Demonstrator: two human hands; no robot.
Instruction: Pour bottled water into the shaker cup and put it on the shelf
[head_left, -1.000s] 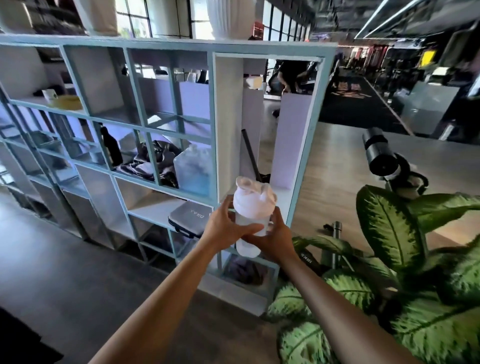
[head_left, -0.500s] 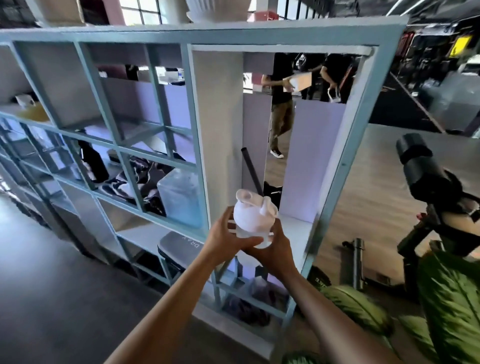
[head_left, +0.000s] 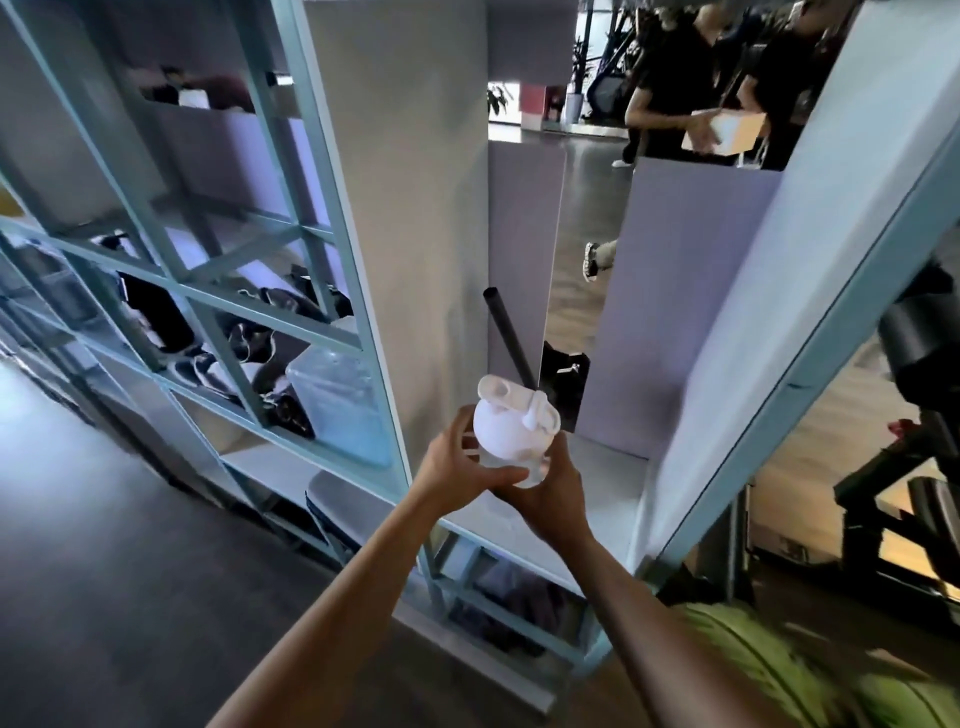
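Both hands are wrapped around the shaker cup (head_left: 514, 436) in the centre of the frame. The left hand (head_left: 460, 470) grips its left side with fingers spread over the clear body, and the right hand (head_left: 553, 493) cups it from below and the right. The cup has a white domed lid with a flip cap, and it is tilted slightly. It is held in the air just in front of the tall open compartment of the pale blue shelf (head_left: 332, 171), above that compartment's white floor (head_left: 597, 499); I cannot tell whether it touches it. A dark tube (head_left: 506, 332) leans at the back of that compartment. To the left, a translucent container (head_left: 340, 410) sits in a cubby beside dark clothing (head_left: 260, 353). Green leaves (head_left: 769, 675) blur the lower right.
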